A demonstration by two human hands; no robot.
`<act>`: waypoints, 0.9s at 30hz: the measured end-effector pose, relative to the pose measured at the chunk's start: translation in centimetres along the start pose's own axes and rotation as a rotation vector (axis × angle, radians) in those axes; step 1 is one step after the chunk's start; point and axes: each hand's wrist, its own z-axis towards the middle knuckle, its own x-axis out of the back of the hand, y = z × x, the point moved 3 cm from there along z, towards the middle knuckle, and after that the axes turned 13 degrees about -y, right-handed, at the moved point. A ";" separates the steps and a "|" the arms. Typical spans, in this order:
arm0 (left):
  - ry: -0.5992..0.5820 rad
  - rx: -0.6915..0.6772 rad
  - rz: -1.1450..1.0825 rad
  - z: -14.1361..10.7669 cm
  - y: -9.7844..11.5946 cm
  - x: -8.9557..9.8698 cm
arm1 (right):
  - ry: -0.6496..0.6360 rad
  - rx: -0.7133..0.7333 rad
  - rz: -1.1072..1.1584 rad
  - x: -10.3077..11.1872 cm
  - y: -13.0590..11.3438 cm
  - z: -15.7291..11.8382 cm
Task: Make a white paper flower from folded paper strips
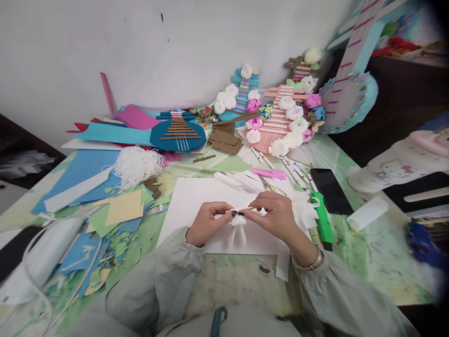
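Note:
Both thumbs meet above a white sheet (189,196) at the middle of the table. My left hand (212,220) pinches one end of a small strip of white paper (239,221), and my right hand (275,215) pinches the other end. Two pale tails of it hang below the thumbs, blurred. Just beyond my right fingers lie scissors (268,185), their handles partly hidden. Folded white paper strips (231,180) rest at the sheet's far edge. Crumpled white paper (303,210) lies right of my right hand.
Paper-made instruments with paper flowers (294,112) lean along the wall. White string (138,164) and coloured paper scraps (122,208) cover the left. To the right are a green cutter (323,220), a phone (331,189), markers (294,173) and a large cup (393,164).

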 end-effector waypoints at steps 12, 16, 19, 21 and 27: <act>-0.013 -0.067 0.196 -0.1 0.0 0.3 | -0.237 0.032 -0.100 -0.9 -0.4 0.1; -0.040 -0.013 0.006 -0.3 0.0 0.0 | -0.150 -0.017 -0.011 -1.0 -0.3 0.0; -0.013 0.016 -0.086 -0.6 -0.4 0.0 | -0.144 -0.027 0.042 -1.6 -0.4 0.0; 0.013 0.023 -0.109 -0.8 -0.9 0.1 | -0.169 -0.017 0.055 -2.1 -0.5 0.0; 0.070 0.056 -0.194 -1.6 -2.3 0.2 | -0.190 0.057 0.039 -3.1 -1.3 0.1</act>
